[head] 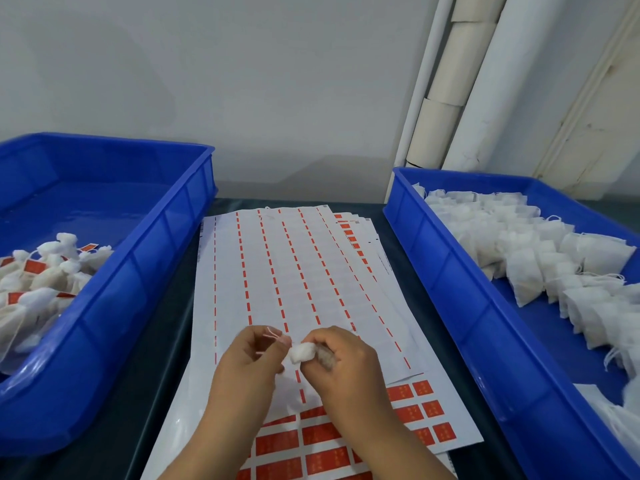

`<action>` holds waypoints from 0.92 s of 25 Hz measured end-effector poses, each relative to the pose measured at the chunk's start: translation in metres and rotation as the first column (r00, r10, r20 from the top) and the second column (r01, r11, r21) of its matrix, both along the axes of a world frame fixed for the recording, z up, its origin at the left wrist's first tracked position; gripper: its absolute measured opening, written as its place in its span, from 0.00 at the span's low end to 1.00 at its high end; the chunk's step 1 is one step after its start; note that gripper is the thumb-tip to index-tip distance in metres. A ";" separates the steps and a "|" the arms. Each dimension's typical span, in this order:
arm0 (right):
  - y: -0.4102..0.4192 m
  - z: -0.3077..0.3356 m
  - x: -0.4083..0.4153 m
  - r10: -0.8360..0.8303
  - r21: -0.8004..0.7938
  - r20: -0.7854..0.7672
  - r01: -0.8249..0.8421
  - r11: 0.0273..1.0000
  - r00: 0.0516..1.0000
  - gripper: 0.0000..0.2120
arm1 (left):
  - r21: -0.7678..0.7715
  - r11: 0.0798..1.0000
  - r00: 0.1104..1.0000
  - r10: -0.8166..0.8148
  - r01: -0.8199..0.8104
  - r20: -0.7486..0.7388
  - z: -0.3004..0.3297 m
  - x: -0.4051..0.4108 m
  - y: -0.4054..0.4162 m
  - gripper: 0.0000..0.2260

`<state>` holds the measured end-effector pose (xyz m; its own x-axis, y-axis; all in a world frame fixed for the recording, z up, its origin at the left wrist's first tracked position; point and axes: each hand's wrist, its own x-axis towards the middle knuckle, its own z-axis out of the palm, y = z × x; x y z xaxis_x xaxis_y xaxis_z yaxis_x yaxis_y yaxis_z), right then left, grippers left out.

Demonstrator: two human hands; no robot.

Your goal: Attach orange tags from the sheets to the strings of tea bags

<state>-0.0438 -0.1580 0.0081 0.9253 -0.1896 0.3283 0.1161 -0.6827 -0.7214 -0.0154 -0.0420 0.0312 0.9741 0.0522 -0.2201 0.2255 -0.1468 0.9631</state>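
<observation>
Your right hand [341,358] fingers clamp a white tea bag [303,352]; your left hand [247,358] fingers pinch its string [273,332] above the tag sheets [277,271].

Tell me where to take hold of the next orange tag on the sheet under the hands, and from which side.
Take an orange tag in the row just below the spent top sheet, at its corner or edge. Come from above and peel upward with a fingertip pinch: the tags lie flat on the backing sheet, so probably only an edge can be lifted. The left hand and right hand hold a tea bag.
</observation>
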 end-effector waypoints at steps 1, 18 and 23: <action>0.000 0.002 0.000 -0.030 0.027 -0.022 0.030 0.999 0.999 0.04 | 0.072 0.996 0.996 0.044 -0.050 0.076 0.000 -0.003 0.000 0.03; -0.014 0.024 0.004 0.605 0.980 -0.175 0.198 0.029 0.777 0.16 | 0.375 0.924 0.911 -0.214 0.072 0.353 -0.003 -0.001 0.000 0.04; -0.017 0.024 0.003 0.615 0.976 -0.218 0.168 0.140 0.757 0.12 | 0.398 0.917 0.882 -0.164 -0.028 0.441 -0.003 -0.007 0.001 0.10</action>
<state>-0.0408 -0.1746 0.0319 0.8762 0.2883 -0.3862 -0.4819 0.5356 -0.6935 -0.0222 -0.0409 0.0281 0.9613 -0.0322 0.2735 -0.2496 -0.5214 0.8160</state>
